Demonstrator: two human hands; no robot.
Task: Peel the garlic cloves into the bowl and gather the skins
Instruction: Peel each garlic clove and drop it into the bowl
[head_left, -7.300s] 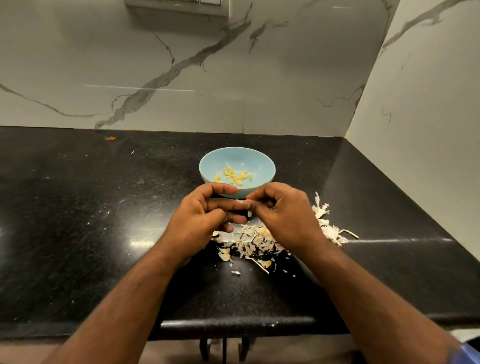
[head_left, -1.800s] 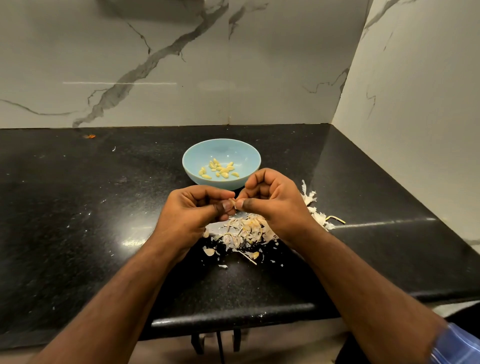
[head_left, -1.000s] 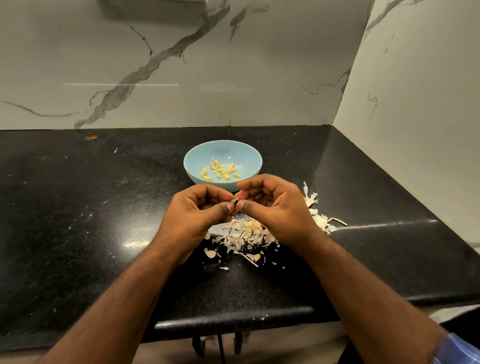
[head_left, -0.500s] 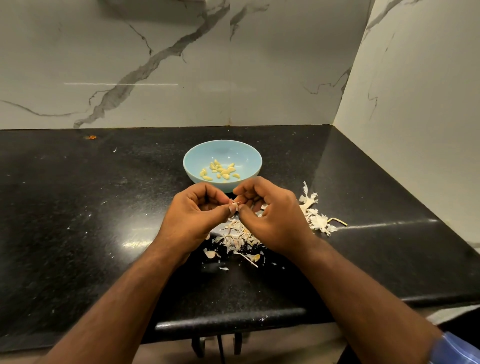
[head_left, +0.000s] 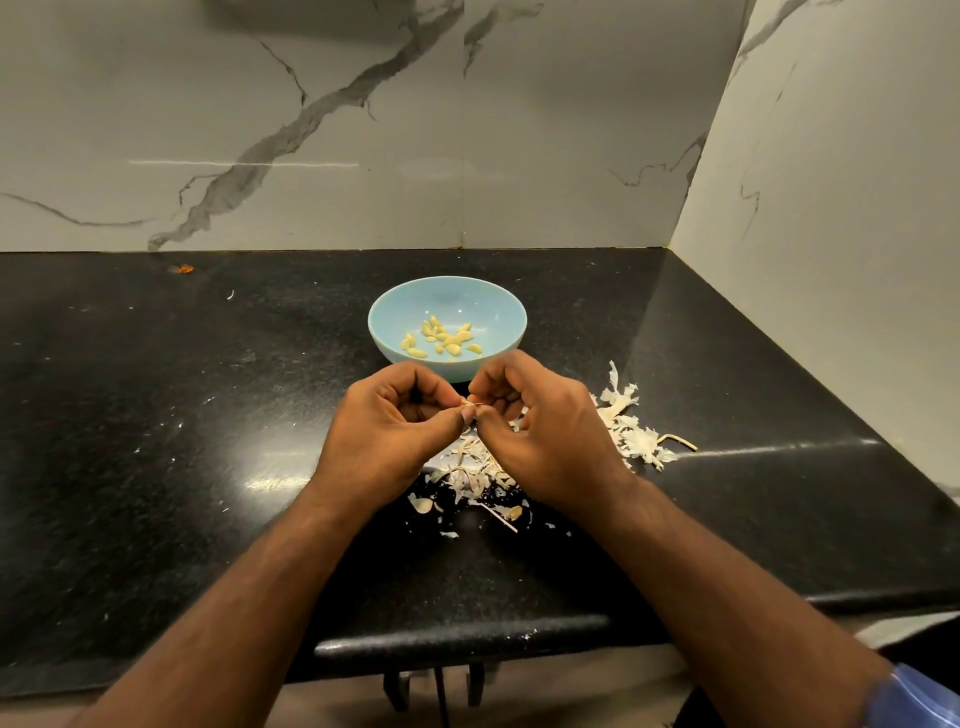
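- A garlic clove (head_left: 471, 404) was pinched between both hands just above the worktop (head_left: 156, 441), on the near side of the bowl; only a pale sliver of it showed, so its long axis and which way it pointed could not be told.
- The left hand (head_left: 387, 434) had its fingers curled, its thumb and forefinger tips pressed onto the clove from the left.
- The right hand (head_left: 545, 436) was curled likewise, its fingertips meeting the left hand's at the clove from the right; the grip of each hand closed on that same small piece.
- The clove sat right at the point where the two grips met, mostly hidden by the fingertips.
- A light blue bowl (head_left: 488, 306) stood upright on the worktop just beyond the hands, its near rim hidden behind the knuckles.
- Inside the bowl lay a loose cluster of peeled cloves (head_left: 441, 339), yellowish, gathered on the bottom toward the near left, pointing in mixed directions.
- A heap of garlic skins (head_left: 470, 470) lay on the worktop directly beneath and near the hands.
- More white skins (head_left: 631, 428) spread out to the right of the right hand, with a thin stalk (head_left: 678, 440) at their right edge.
- A blue sleeve (head_left: 914, 696) showed at the near right corner.
- A marble-patterned wall (head_left: 363, 130) rose behind the black worktop and along its right side.
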